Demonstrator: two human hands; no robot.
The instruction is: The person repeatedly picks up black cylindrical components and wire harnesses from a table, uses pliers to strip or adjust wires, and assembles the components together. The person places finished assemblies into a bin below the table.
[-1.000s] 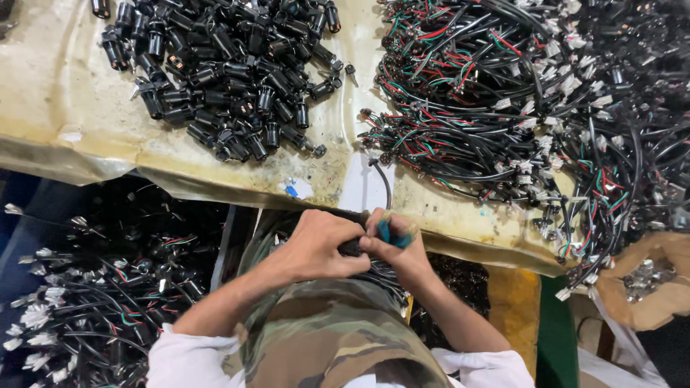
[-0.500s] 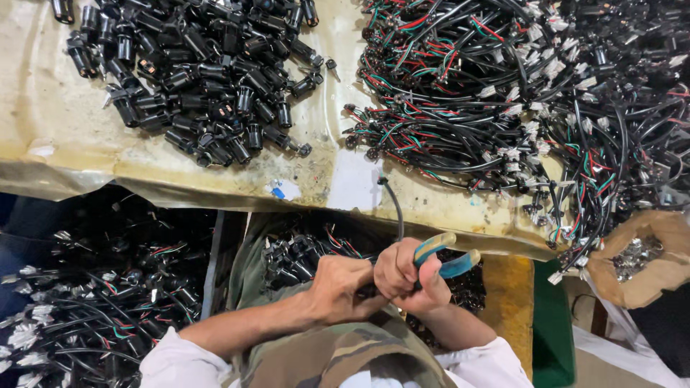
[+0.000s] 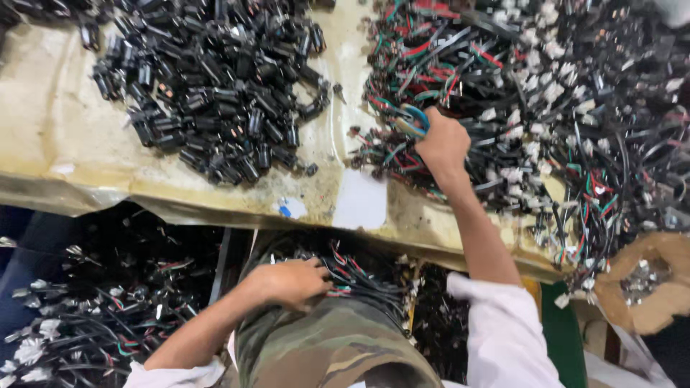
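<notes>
- My right hand (image 3: 444,144) is stretched out onto the surface (image 3: 65,136), its grip closed around a pair of blue-handled cutters (image 3: 415,121)
- That hand and the cutters sit at the left edge of the big tangle of red, green and black wires (image 3: 546,93), which covers the right part of the surface; the knuckles touch the wires
- I cannot tell whether the cutter blades are open, since the hand and the wires hide them
- My left hand (image 3: 291,282) rests low on my lap, fingers curled down and pinching a small bundle of wires (image 3: 359,284) that lies across my camouflage trousers (image 3: 323,345)
- A heap of short black connectors (image 3: 215,93) lies on the left half of the surface, well apart from both hands
- More loose wires with white plugs (image 3: 79,323) fill the space below the surface at my left
- A brown paper bag (image 3: 647,287) sits at the far right
</notes>
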